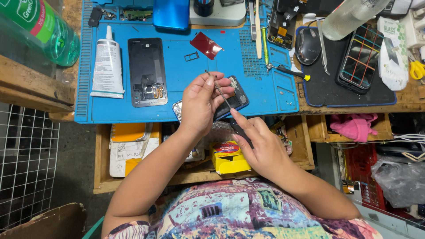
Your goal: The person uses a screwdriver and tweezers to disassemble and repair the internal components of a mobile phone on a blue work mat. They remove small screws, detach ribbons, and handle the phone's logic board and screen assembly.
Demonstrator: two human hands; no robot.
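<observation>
Head view: the left hand (pixel 200 104) pinches thin tweezers (pixel 217 88) between thumb and forefinger, the other fingers curled under a phone (pixel 232 102) held at the near edge of the blue mat (pixel 186 75). The right hand (pixel 259 144), just nearer than the mat, pinches a small dark part (pixel 239 128) beside the phone's lower end. On the mat, left of the phone, lie an opened phone (pixel 147 71) and a white tube (pixel 107 64). A yellow box (pixel 228 158) sits below the mat's edge.

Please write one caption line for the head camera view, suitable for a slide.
Left hand holds thin tweezers over a blue-framed phone steadied by right hand, above a blue work mat.
</observation>
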